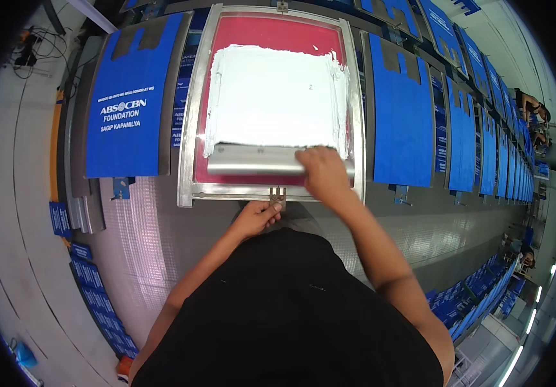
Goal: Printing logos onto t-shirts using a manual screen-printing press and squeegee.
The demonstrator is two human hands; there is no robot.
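Observation:
A screen-printing frame [191,129] with silver metal sides lies in front of me, its mesh [278,31] red. Thick white ink [271,97] covers most of the mesh, uneven along its edges. Across the near end of the ink rests a wide metal squeegee [252,161]. My right hand [325,175] is closed over the squeegee's right part. At the middle of the frame's near edge sits a small slotted metal bracket [278,195]. My left hand [256,217] pinches its lower part between thumb and fingers. What lies beneath the frame is hidden.
A blue printed bag panel [126,97] lies on a board to the left. More blue panels [403,109] on boards run in a row to the right. Small metal brackets [120,188] stick out along the near edge. Other people [532,109] are at the far right.

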